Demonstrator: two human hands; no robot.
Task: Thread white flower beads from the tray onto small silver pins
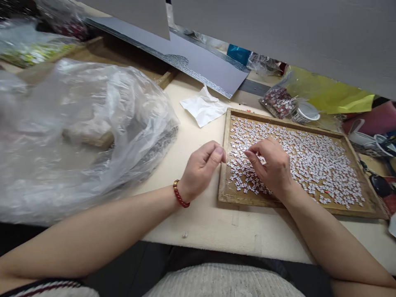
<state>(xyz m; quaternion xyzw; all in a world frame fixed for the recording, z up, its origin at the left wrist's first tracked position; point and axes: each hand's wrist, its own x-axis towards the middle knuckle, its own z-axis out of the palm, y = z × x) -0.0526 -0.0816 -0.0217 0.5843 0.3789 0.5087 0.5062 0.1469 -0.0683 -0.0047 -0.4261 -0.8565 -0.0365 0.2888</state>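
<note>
A shallow wooden tray (pixel 227 165) lies on the table, its bottom strewn with small white bow-shaped pieces (pixel 318 159). My left hand (pixel 202 167), with a red bead bracelet (pixel 180 194) at the wrist, is closed just off the tray's left edge, thumb pressed to the curled fingers. Whatever it may hold is hidden. Over the left part of the tray, my right hand (pixel 272 165) is curled with thumb and fingertips drawn together, close above the pieces. Anything between those fingertips is too small or hidden to make out.
A large clear plastic bag (pixel 139 115) covers the table's left side. A crumpled white tissue (pixel 204 106) lies behind the tray. Beyond it stand a white cup (pixel 305 112) and a bag of red-and-white pieces (pixel 278 99). Grey sheets (pixel 278 37) overhang the back. One tiny piece (pixel 185 235) lies near the front edge.
</note>
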